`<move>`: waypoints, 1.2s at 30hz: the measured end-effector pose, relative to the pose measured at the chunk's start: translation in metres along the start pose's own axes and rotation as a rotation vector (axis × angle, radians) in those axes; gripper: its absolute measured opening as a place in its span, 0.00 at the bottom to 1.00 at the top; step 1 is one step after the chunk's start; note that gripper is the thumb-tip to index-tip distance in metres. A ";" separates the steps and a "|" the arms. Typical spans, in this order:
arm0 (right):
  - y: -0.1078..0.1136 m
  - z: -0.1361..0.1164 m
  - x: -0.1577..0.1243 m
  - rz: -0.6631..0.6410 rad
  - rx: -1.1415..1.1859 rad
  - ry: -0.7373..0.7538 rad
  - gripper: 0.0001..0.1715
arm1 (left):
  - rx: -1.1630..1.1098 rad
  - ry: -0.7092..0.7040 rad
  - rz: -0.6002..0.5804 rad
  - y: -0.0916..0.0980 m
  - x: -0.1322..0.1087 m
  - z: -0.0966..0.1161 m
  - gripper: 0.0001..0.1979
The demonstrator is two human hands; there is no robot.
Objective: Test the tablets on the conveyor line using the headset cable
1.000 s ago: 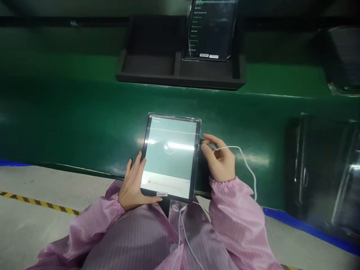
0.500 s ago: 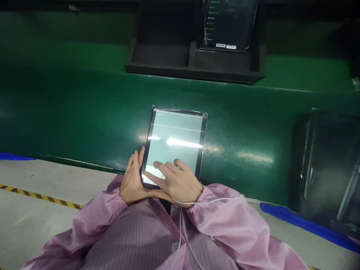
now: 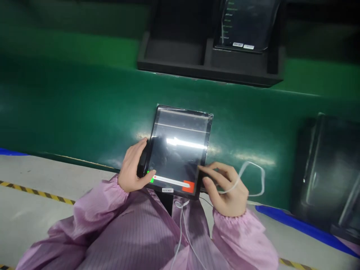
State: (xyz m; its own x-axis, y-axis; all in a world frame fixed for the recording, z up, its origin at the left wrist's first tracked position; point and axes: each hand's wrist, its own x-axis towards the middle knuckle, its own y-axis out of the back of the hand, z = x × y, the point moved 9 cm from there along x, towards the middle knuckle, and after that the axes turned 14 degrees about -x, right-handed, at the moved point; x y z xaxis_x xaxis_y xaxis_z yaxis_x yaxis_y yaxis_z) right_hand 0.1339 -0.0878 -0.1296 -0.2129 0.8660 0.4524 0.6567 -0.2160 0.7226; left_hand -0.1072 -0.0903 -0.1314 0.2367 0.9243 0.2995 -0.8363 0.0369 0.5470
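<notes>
A tablet [image 3: 180,150] in clear film lies on the green conveyor belt [image 3: 70,101], its screen dark with a green and a red button along the bottom. My left hand [image 3: 134,167] grips the tablet's lower left edge, thumb on the green corner. My right hand [image 3: 225,187] sits at the tablet's lower right edge, fingers curled, with a white cable [image 3: 253,176] looping out from between them.
A black foam tray [image 3: 208,63] stands at the back of the belt and holds another tablet [image 3: 247,22] showing a text list. A dark tray [image 3: 329,168] sits at the right. Pink sleeves and grey floor with yellow-black tape [image 3: 36,192] fill the foreground.
The tablet's screen went from pale to dark with green and red buttons. My right hand left the screen and moved to the tablet's lower right edge with the white cable.
</notes>
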 end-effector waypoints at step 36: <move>-0.050 0.098 -0.016 0.096 1.159 -0.874 0.19 | 0.126 0.053 -0.076 -0.008 0.024 -0.004 0.32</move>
State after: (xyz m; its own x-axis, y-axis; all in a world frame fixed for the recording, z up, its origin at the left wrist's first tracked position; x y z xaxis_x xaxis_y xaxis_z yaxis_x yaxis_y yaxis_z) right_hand 0.1750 -0.0471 -0.2241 0.0865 0.9536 -0.2885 0.9369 -0.1763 -0.3020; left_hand -0.0965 -0.0669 -0.1313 0.2676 0.9396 0.2134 -0.7475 0.0627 0.6613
